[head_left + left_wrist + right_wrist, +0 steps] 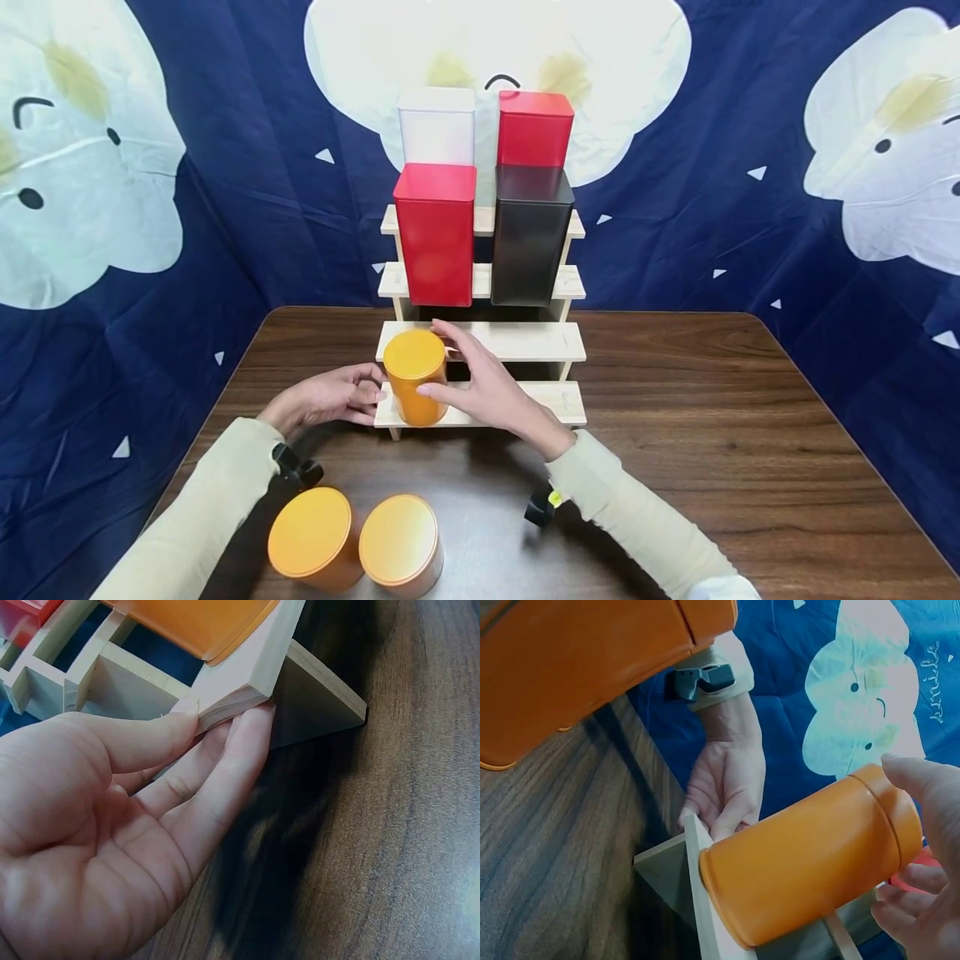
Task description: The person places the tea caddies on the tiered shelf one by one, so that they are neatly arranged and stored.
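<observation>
An orange canister (415, 383) with a round lid stands on the lowest step at the left end of a pale wooden stepped stand (525, 404). My right hand (491, 387) curves around the canister's right side, thumb across its front and fingers behind; in the right wrist view the thumb lies at the lid's edge. With thumb and fingertips, my left hand (142, 802) pinches the left end of that lowest step. Two more orange canisters, one at the left (311, 533) and another beside it (399, 537), stand on the table in front.
Higher on the stand are a tall red tin (435, 242) and a black tin (531, 246). Behind them stand a white tin (437, 129) and a smaller red tin (534, 129). The brown wooden table (712, 433) meets a dark blue curtain (675, 242) with cloud prints.
</observation>
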`<state>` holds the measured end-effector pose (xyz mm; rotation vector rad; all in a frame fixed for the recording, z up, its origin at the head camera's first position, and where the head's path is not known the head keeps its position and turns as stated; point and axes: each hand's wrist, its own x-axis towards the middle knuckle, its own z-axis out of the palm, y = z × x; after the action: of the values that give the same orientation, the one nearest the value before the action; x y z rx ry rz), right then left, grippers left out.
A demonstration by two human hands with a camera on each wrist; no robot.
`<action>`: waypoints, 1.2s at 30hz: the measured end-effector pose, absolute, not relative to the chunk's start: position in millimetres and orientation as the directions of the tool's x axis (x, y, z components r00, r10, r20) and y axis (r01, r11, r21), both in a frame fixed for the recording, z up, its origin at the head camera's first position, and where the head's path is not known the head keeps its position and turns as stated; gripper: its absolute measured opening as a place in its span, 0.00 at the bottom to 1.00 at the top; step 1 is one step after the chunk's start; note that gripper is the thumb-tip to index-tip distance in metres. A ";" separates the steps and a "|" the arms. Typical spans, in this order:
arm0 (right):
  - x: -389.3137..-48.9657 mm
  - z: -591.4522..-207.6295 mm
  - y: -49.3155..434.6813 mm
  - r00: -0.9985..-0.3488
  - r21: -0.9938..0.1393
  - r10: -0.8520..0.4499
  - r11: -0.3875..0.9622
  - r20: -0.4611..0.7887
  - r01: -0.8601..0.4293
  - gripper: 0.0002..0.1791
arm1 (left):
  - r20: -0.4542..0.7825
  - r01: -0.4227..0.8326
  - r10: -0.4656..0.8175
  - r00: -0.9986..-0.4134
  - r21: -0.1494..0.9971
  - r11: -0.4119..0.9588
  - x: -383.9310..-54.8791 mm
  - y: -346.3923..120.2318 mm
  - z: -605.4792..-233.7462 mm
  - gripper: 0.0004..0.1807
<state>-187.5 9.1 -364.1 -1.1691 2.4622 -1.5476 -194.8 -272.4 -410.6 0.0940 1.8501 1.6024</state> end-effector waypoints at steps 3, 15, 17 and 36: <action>-184.6 -361.2 12.2 -0.710 -0.765 -0.588 0.227 0.386 -0.603 0.46 | -0.436 -0.364 0.475 -0.764 0.900 0.241 -195.5 -273.1 -410.8 0.13; -172.2 -353.4 27.4 -0.720 -0.771 -0.571 0.221 0.394 -0.598 0.45 | -0.444 -0.375 0.455 -0.772 0.896 0.238 -193.9 -271.2 -409.7 0.14; -168.6 -353.1 29.2 -0.713 -0.771 -0.575 0.208 0.402 -0.602 0.44 | -0.448 -0.380 0.449 -0.773 0.894 0.238 -194.1 -271.2 -409.8 0.14; -145.0 -347.1 37.8 -0.668 -0.751 -0.583 0.143 0.462 -0.645 0.43 | -0.442 -0.379 0.461 -0.770 0.897 0.227 -194.5 -271.7 -412.0 0.14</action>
<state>-145.0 37.8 -347.1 -1.3015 2.4198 -1.6433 -194.5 -271.7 -412.0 0.0752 1.8411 1.6175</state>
